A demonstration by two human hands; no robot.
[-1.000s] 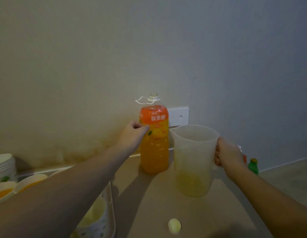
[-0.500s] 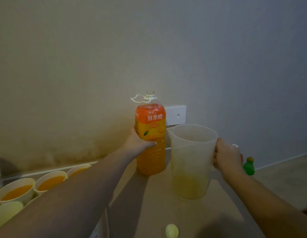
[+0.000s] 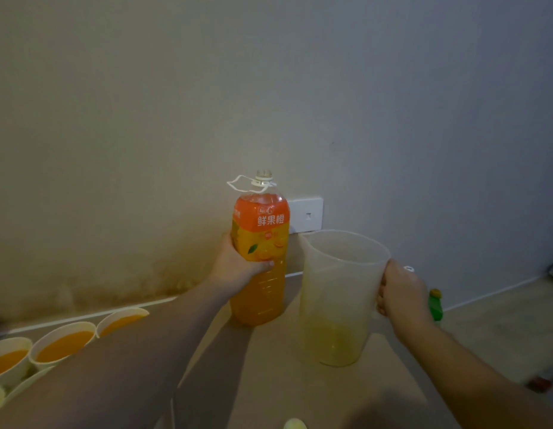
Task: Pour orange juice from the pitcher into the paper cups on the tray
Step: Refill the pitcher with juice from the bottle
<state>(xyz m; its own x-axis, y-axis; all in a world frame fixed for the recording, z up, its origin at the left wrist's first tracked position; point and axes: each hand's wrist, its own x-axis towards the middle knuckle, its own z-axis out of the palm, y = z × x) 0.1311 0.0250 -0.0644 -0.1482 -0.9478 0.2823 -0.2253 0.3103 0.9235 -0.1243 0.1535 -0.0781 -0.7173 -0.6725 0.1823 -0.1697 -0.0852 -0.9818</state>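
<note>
1. Our left hand (image 3: 235, 267) has its grip wrapped around the middle of a big clear plastic bottle of orange juice (image 3: 260, 252) with an orange label.
2. The bottle stands upright, and its top has no cap on.
3. Our right hand (image 3: 399, 294) grips the handle side of a tall see-through plastic pitcher (image 3: 338, 297), with fingers curled round it.
4. The pitcher stands on the light brown tabletop (image 3: 269, 382), just beside the bottle, on its right.
5. Only a little orange juice sits at the bottom of the pitcher.
6. Three white paper cups (image 3: 63, 343) full of orange juice stand in a row at the far left.
7. We cannot tell much about the tray under them.
8. A small green bottle (image 3: 435, 305) peeks out behind our right hand.
9. A white wall socket (image 3: 306, 214) is on the wall behind the bottle.
</note>
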